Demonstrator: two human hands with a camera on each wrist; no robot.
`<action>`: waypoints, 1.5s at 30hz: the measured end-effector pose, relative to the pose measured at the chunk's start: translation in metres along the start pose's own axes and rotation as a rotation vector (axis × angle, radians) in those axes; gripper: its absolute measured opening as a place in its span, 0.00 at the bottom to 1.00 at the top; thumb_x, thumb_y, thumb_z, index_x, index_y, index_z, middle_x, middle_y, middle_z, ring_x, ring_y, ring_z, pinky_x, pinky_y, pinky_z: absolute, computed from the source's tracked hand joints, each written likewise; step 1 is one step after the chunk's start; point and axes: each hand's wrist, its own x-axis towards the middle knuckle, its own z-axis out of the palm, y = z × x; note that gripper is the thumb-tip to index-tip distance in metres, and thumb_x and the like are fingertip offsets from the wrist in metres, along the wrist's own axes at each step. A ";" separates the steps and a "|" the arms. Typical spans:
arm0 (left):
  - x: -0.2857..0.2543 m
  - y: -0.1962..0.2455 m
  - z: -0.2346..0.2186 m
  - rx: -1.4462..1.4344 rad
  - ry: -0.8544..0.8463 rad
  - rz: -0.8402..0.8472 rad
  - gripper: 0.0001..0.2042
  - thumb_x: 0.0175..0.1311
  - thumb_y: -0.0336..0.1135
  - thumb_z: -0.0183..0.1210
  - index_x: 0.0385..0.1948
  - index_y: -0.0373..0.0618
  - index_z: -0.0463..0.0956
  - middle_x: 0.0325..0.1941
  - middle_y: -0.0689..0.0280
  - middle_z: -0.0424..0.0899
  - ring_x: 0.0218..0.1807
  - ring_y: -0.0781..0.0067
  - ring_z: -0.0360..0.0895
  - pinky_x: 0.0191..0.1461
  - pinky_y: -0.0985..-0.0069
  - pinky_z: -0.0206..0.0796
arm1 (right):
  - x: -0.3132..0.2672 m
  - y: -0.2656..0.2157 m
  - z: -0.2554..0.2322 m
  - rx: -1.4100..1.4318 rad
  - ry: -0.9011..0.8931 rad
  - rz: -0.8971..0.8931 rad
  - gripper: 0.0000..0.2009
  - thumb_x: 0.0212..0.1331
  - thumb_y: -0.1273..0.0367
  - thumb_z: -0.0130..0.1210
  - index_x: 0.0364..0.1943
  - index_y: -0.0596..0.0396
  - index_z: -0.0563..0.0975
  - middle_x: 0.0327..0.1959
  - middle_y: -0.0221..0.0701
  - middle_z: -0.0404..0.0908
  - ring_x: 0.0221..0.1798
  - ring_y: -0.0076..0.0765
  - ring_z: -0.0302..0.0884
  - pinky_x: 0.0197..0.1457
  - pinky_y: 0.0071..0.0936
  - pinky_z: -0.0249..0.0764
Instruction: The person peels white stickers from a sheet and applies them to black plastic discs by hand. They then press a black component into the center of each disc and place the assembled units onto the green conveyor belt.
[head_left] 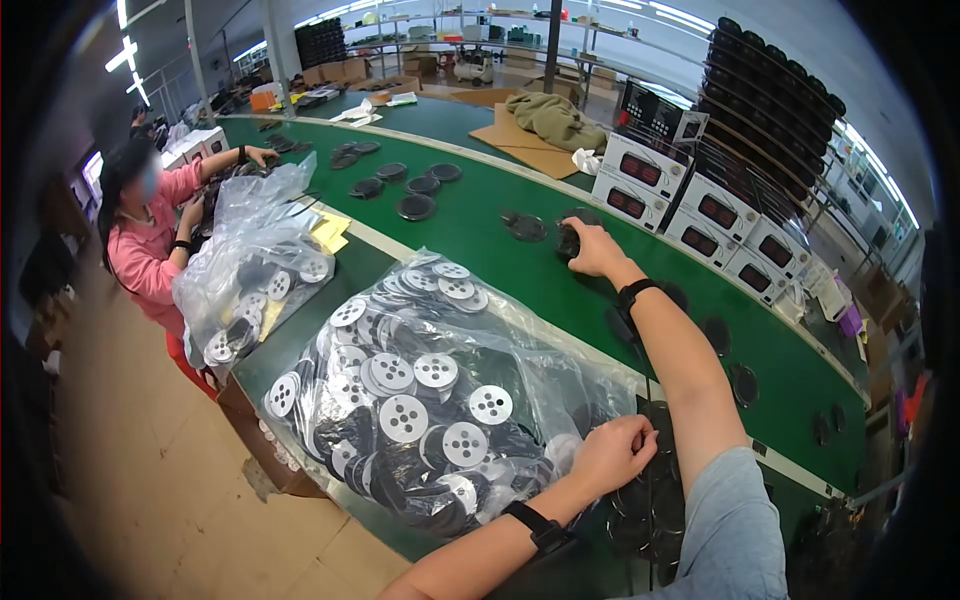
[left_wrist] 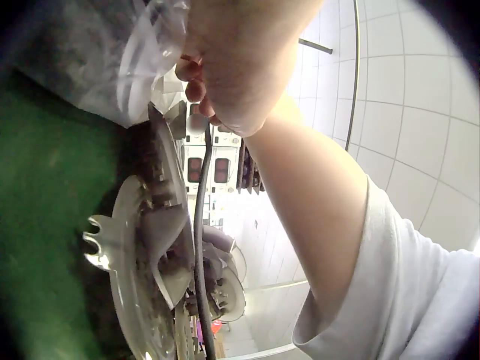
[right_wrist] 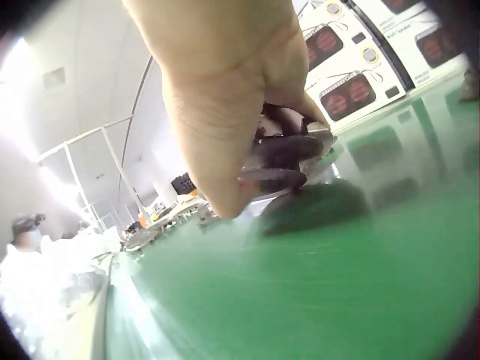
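Observation:
My right hand (head_left: 595, 248) reaches over the green belt and grips dark round plastic parts (right_wrist: 285, 154), stacked between thumb and fingers, low over the belt. Other dark discs (head_left: 525, 228) lie just left of it. My left hand (head_left: 615, 455), its fingers loosely curled, is at the right end of a clear plastic bag (head_left: 520, 350), with nothing visible in its grasp. Inside the bag are many silver discs (head_left: 404, 418) with holes, mixed with black parts. Beside and below the left hand lie clear-rimmed dark round parts (left_wrist: 142, 255) with a black cable (left_wrist: 201, 247) among them.
Printed white boxes (head_left: 640, 180) are stacked along the belt's far side. More dark discs (head_left: 415, 207) lie farther up the green belt (head_left: 480, 270). At the left, a person in pink (head_left: 150, 235) works beside another plastic bag (head_left: 250, 240). Tall black stacks (head_left: 765, 95) stand behind the boxes.

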 end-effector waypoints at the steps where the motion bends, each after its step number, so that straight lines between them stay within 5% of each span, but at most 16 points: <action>1: 0.000 0.000 0.000 -0.008 0.002 0.002 0.07 0.60 0.34 0.62 0.28 0.41 0.77 0.20 0.62 0.75 0.23 0.61 0.75 0.29 0.66 0.68 | -0.001 0.004 0.005 0.003 0.042 0.024 0.35 0.44 0.68 0.66 0.62 0.44 0.69 0.46 0.50 0.82 0.51 0.59 0.80 0.57 0.47 0.76; 5: 0.000 -0.001 0.001 -0.023 0.015 0.006 0.07 0.60 0.34 0.62 0.28 0.41 0.77 0.20 0.61 0.75 0.23 0.61 0.76 0.29 0.66 0.68 | 0.000 0.003 0.003 0.008 0.092 0.149 0.32 0.44 0.70 0.62 0.60 0.45 0.69 0.47 0.49 0.82 0.52 0.59 0.79 0.57 0.46 0.76; 8: 0.000 -0.001 0.001 -0.029 0.030 0.008 0.06 0.60 0.33 0.62 0.29 0.40 0.77 0.21 0.61 0.76 0.24 0.61 0.76 0.30 0.66 0.69 | 0.012 -0.001 0.006 0.004 0.301 0.048 0.32 0.47 0.71 0.63 0.62 0.44 0.69 0.47 0.46 0.82 0.51 0.58 0.80 0.57 0.46 0.76; 12: 0.002 0.007 0.000 -0.106 0.183 0.019 0.06 0.59 0.32 0.60 0.30 0.41 0.74 0.23 0.58 0.75 0.26 0.53 0.76 0.31 0.61 0.68 | 0.023 -0.028 0.021 -0.149 0.376 0.044 0.34 0.53 0.70 0.64 0.67 0.41 0.65 0.65 0.43 0.70 0.67 0.58 0.67 0.62 0.58 0.70; 13: 0.001 0.008 0.000 -0.117 0.197 0.006 0.06 0.58 0.31 0.60 0.30 0.40 0.73 0.23 0.57 0.74 0.26 0.52 0.76 0.31 0.61 0.68 | 0.027 -0.032 0.029 -0.197 0.299 0.076 0.36 0.55 0.70 0.64 0.69 0.39 0.62 0.72 0.42 0.61 0.72 0.61 0.58 0.63 0.67 0.66; 17: 0.004 -0.007 0.001 -0.086 0.247 0.002 0.11 0.57 0.31 0.62 0.38 0.38 0.76 0.26 0.55 0.76 0.26 0.54 0.76 0.31 0.66 0.68 | 0.038 -0.034 0.058 -0.246 0.284 0.203 0.35 0.59 0.63 0.64 0.70 0.38 0.61 0.73 0.42 0.58 0.75 0.62 0.52 0.63 0.74 0.61; 18: 0.000 -0.013 0.004 -0.074 0.249 0.001 0.13 0.57 0.32 0.64 0.42 0.37 0.78 0.28 0.54 0.78 0.25 0.57 0.76 0.31 0.69 0.68 | 0.035 -0.037 0.056 -0.191 0.268 0.205 0.36 0.58 0.61 0.64 0.71 0.38 0.61 0.73 0.42 0.57 0.75 0.62 0.52 0.64 0.73 0.61; 20: 0.001 -0.005 0.001 -0.077 0.231 -0.002 0.09 0.56 0.30 0.62 0.35 0.37 0.75 0.25 0.54 0.75 0.24 0.55 0.74 0.30 0.67 0.67 | 0.032 -0.031 0.048 -0.101 0.230 0.229 0.37 0.58 0.58 0.65 0.71 0.37 0.60 0.74 0.42 0.57 0.75 0.61 0.52 0.65 0.71 0.61; 25: 0.002 0.002 -0.001 -0.082 0.193 0.024 0.08 0.55 0.29 0.61 0.28 0.37 0.70 0.22 0.56 0.71 0.23 0.55 0.72 0.29 0.66 0.65 | 0.027 -0.032 0.029 -0.205 0.095 0.250 0.54 0.35 0.45 0.76 0.72 0.37 0.59 0.72 0.40 0.60 0.75 0.59 0.53 0.66 0.70 0.62; 31: 0.000 0.004 -0.003 -0.070 0.184 0.031 0.07 0.56 0.29 0.62 0.30 0.37 0.75 0.23 0.58 0.74 0.23 0.62 0.74 0.29 0.69 0.67 | 0.032 -0.026 0.006 -0.230 -0.061 0.244 0.47 0.39 0.60 0.74 0.69 0.37 0.61 0.64 0.42 0.69 0.67 0.59 0.66 0.63 0.67 0.67; 40: 0.003 0.003 -0.003 -0.055 0.193 0.034 0.05 0.59 0.29 0.63 0.28 0.38 0.77 0.22 0.60 0.78 0.22 0.68 0.76 0.28 0.73 0.69 | 0.023 0.042 -0.002 0.002 0.155 0.264 0.35 0.45 0.67 0.64 0.64 0.40 0.67 0.54 0.46 0.79 0.57 0.60 0.77 0.60 0.47 0.75; 44: 0.004 -0.003 0.004 -0.076 0.266 0.085 0.05 0.59 0.29 0.64 0.28 0.38 0.78 0.22 0.60 0.79 0.21 0.70 0.76 0.27 0.74 0.69 | -0.002 0.066 -0.047 0.302 0.234 0.070 0.36 0.43 0.62 0.70 0.61 0.45 0.70 0.52 0.41 0.81 0.54 0.51 0.80 0.56 0.39 0.76; 45: 0.004 -0.004 0.004 -0.080 0.275 0.091 0.05 0.59 0.28 0.63 0.27 0.38 0.78 0.22 0.61 0.79 0.20 0.70 0.75 0.26 0.74 0.68 | -0.021 0.045 -0.075 0.504 0.124 0.193 0.38 0.42 0.60 0.72 0.62 0.46 0.69 0.52 0.36 0.80 0.55 0.40 0.78 0.52 0.39 0.77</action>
